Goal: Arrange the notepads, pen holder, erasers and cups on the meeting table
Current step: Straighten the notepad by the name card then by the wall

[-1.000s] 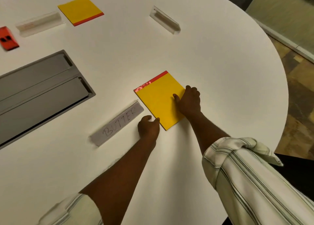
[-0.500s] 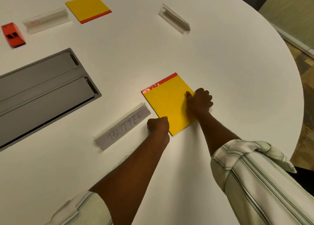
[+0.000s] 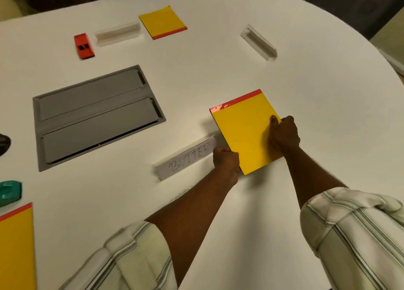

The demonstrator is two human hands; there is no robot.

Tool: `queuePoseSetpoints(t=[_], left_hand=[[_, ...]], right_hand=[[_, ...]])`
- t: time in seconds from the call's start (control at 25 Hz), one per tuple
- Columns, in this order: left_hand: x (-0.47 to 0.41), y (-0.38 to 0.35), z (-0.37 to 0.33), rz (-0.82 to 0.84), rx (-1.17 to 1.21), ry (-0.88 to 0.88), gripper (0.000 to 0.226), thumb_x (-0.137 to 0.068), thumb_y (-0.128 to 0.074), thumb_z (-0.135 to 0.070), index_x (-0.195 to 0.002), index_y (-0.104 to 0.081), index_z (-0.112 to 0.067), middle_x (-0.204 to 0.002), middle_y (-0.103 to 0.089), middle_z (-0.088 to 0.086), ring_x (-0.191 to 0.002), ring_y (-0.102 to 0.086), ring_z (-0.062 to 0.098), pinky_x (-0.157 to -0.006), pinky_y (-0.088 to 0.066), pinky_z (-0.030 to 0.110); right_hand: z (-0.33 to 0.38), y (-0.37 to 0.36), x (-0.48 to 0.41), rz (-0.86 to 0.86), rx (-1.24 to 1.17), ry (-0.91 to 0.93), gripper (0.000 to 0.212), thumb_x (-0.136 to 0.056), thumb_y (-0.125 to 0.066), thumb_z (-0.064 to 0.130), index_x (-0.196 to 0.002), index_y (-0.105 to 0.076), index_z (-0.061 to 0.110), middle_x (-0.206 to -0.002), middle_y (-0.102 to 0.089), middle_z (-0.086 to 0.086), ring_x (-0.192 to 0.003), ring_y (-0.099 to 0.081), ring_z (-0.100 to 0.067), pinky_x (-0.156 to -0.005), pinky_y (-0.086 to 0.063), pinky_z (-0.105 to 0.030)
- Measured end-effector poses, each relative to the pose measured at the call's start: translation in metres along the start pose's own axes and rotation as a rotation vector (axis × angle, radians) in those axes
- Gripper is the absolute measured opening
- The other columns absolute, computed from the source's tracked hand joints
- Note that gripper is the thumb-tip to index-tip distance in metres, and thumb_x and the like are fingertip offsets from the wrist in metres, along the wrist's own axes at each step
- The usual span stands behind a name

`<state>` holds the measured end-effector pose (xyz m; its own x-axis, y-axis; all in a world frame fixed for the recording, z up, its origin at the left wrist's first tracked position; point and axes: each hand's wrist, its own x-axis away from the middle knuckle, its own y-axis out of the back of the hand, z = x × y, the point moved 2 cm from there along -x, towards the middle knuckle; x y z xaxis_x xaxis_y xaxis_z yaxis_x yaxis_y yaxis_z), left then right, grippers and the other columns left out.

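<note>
- Notepad [image 3: 244,132]: low over the table [image 3: 306,81], just right of the name card [image 3: 185,158], apparently being squared to that seat.
- Right hand [image 3: 284,134]: thumb on top, fingers curled round the right edge, likely steering.
- Left hand [image 3: 226,161]: clenched on the near-left edge, steadying.

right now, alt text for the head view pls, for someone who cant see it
A person's left hand and right hand grip a yellow notepad by its side edges at a white table, beside a name card reading BUTTER. Farther off lie a second notepad, a red eraser and a grey hatch.
</note>
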<state>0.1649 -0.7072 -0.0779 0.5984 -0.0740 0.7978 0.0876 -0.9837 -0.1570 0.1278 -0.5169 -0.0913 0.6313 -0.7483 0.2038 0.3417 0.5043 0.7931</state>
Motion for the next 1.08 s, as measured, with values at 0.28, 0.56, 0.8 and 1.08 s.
queuePoseSetpoints(t=[0.28, 0.56, 0.8, 1.08], left_hand=[[0.056, 0.05, -0.034, -0.188, 0.031, -0.252, 0.028, -0.086, -0.053, 0.009, -0.082, -0.049, -0.018, -0.07, -0.047, -0.001, -0.052, -0.041, 0.012, -0.036, -0.034, 0.017], [0.102, 0.158, -0.037, -0.383, 0.212, -0.298, 0.025, -0.085, -0.059, 0.008, -0.103, -0.066, -0.008, -0.085, -0.062, 0.005, -0.064, -0.052, 0.016, -0.053, -0.045, 0.022], [0.135, 0.269, -0.024, -0.464, 0.237, -0.289, 0.031, -0.085, -0.058, 0.008, -0.114, -0.065, -0.002, -0.113, -0.066, 0.02, -0.1, -0.063, 0.036, -0.092, -0.052, 0.045], [0.17, 0.381, -0.006, -0.647, 0.254, -0.324, 0.034, -0.087, -0.055, 0.01, -0.12, -0.061, 0.002, -0.122, -0.063, 0.019, -0.103, -0.062, 0.027, -0.063, -0.047, 0.017]], right_hand=[[0.048, 0.015, 0.065, 0.066, -0.163, 0.114, 0.051, -0.097, -0.045, 0.045, -0.122, -0.044, 0.001, -0.124, -0.055, -0.021, -0.114, -0.054, -0.04, -0.089, -0.042, -0.044], [0.097, -0.017, 0.174, 0.189, -0.28, 0.178, 0.046, -0.098, -0.045, 0.041, -0.12, -0.043, 0.001, -0.121, -0.057, -0.021, -0.11, -0.055, -0.039, -0.083, -0.042, -0.041], [0.127, -0.06, 0.276, 0.297, -0.333, 0.247, 0.038, -0.1, -0.044, 0.035, -0.125, -0.042, 0.006, -0.12, -0.058, -0.021, -0.109, -0.056, -0.039, -0.086, -0.043, -0.044], [0.153, -0.115, 0.384, 0.472, -0.337, 0.269, 0.034, -0.1, -0.043, 0.029, -0.126, -0.041, 0.006, -0.123, -0.057, -0.022, -0.111, -0.055, -0.039, -0.089, -0.043, -0.045]])
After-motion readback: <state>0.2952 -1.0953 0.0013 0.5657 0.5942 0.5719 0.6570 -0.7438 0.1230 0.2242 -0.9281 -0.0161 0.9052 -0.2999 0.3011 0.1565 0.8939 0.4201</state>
